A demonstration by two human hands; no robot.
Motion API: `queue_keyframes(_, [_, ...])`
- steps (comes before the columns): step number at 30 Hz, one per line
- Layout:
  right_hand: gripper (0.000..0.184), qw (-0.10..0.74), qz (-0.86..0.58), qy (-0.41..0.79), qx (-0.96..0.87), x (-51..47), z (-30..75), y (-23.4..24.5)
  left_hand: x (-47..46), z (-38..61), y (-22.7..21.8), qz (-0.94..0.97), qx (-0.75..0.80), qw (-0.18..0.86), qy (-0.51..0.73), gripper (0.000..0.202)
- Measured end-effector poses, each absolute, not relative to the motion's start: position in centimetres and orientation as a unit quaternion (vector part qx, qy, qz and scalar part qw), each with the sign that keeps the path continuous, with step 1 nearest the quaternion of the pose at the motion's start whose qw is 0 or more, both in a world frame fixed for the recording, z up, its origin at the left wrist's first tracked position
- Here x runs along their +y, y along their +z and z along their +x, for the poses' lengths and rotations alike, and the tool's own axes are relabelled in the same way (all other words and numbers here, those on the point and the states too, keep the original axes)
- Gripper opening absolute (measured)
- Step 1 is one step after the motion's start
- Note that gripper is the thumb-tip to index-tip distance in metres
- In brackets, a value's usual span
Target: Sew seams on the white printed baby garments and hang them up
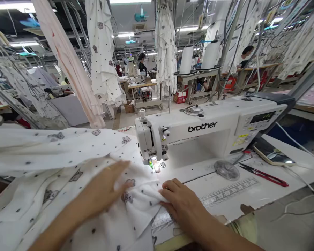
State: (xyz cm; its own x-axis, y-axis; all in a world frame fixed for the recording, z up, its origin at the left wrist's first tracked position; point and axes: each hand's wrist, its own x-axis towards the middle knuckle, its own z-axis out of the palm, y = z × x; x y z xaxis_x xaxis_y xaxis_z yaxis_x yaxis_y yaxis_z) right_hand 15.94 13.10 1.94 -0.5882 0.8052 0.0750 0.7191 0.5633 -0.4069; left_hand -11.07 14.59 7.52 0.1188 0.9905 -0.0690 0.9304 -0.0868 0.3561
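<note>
White printed fabric [94, 230] with small dark dots and grey animal figures covers the left half of the table and reaches to the sewing machine's needle area. My left hand [107, 184], blurred by motion, rests over the cloth with its fingers stretched toward the presser foot [155, 165]. In front of the foot, my right hand [180, 205] pinches the fabric's right edge between thumb and curled fingers. The white sewing machine [201, 129] stands just behind both hands, its lamp lit over the needle plate.
Red-handled thread snips [264, 174], a clear round dish [227, 170] and a phone [273, 153] lie right of the machine. A ruler scale [227, 191] runs along the table. Thread cones [210, 55] stand behind. Printed cloth [102, 52] hangs at the back; other people sit farther off.
</note>
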Motion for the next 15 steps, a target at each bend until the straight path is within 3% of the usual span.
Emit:
queue_keyframes(2, [0.01,0.147,-0.435,0.166,-0.873,13.3,15.3,2.3,12.1,-7.9,6.3,0.784,0.569,0.23,0.094,0.094])
queue_keyframes(3, [0.012,0.17,-0.427,0.178,-0.87,13.4,14.9,2.7,11.5,-6.8,5.5,0.784,0.558,0.245,0.119,0.095])
queue_keyframes(7, [0.015,0.331,-0.383,0.303,-0.807,12.4,12.6,4.7,12.7,-7.1,2.8,0.645,0.6,0.368,0.299,0.036])
queue_keyframes(9, [0.027,0.355,-0.388,0.359,-0.772,11.2,11.6,4.7,13.9,-8.8,2.7,0.58,0.612,0.416,0.34,0.034])
queue_keyframes(12, [0.058,0.256,-0.342,0.359,-0.83,9.8,10.5,2.8,15.0,-11.3,4.4,0.483,0.636,0.461,0.386,0.042])
queue_keyframes(15, [0.078,0.135,-0.284,0.321,-0.893,9.7,10.6,0.4,14.7,-13.5,7.7,0.333,0.649,0.479,0.489,0.036])
